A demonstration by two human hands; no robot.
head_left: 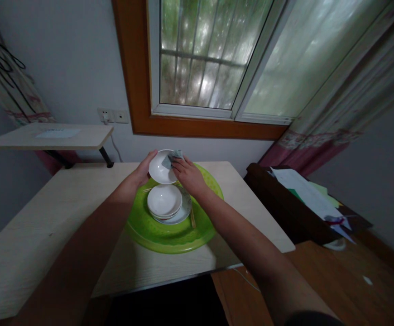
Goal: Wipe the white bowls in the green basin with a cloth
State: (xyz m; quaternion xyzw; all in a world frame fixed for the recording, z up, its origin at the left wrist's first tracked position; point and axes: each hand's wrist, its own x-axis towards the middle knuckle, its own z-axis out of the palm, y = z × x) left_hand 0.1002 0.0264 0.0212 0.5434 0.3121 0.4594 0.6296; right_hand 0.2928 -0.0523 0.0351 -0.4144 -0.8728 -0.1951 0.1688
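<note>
My left hand (146,168) grips the left rim of a white bowl (159,172), which is tilted toward me above a green basin (176,246). With my right hand (187,173) I press a grey-green cloth (172,158) against the bowl's upper right inside; the fingers are closed on it. Below, in the basin, a small stack of white bowls (164,200) rests on a plate (184,211). A pair of what look like chopsticks (193,218) lies to the right of the plate. Another thin stick end shows at the left, partly hidden.
The basin stands on a pale wooden table (64,199). A raised shelf (91,136) is at the table's back left, with a paper on it. Behind are a wall socket (112,116) and a window (204,68). Right of the table, a dark brown piece of furniture (285,208) bears papers.
</note>
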